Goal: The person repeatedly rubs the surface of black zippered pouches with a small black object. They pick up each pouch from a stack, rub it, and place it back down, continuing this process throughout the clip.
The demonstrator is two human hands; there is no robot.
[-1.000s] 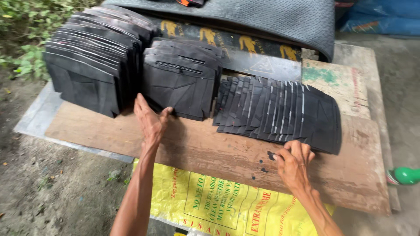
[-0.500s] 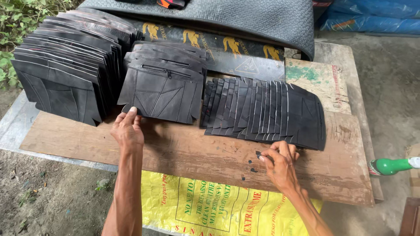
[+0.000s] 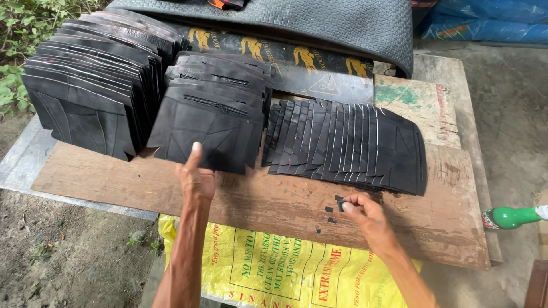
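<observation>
Three groups of black rubber cut pieces lie on a worn wooden board [image 3: 114, 182]: a tall leaning stack [image 3: 85, 85] at the left, a middle stack [image 3: 217, 108], and a fanned-out row [image 3: 354, 145] at the right. My left hand [image 3: 195, 177] reaches forward, fingers touching the front piece of the middle stack. My right hand [image 3: 365, 214] rests on the board below the fanned row, with fingertips pinched on a small black rubber scrap [image 3: 340, 204]. A few more tiny black scraps [image 3: 329, 212] lie beside it.
A yellow printed sack [image 3: 274, 268] hangs under the board's near edge. A large black tyre piece [image 3: 319, 23] lies at the back over a dark printed sheet [image 3: 285, 63]. A green bottle [image 3: 511, 217] lies at the right. Blue tarp [image 3: 485, 23], grass [image 3: 17, 34] and bare ground surround the table.
My left hand has moved forward and to the right, from the bare board onto the middle stack. My right hand's fingers have closed on a small scrap.
</observation>
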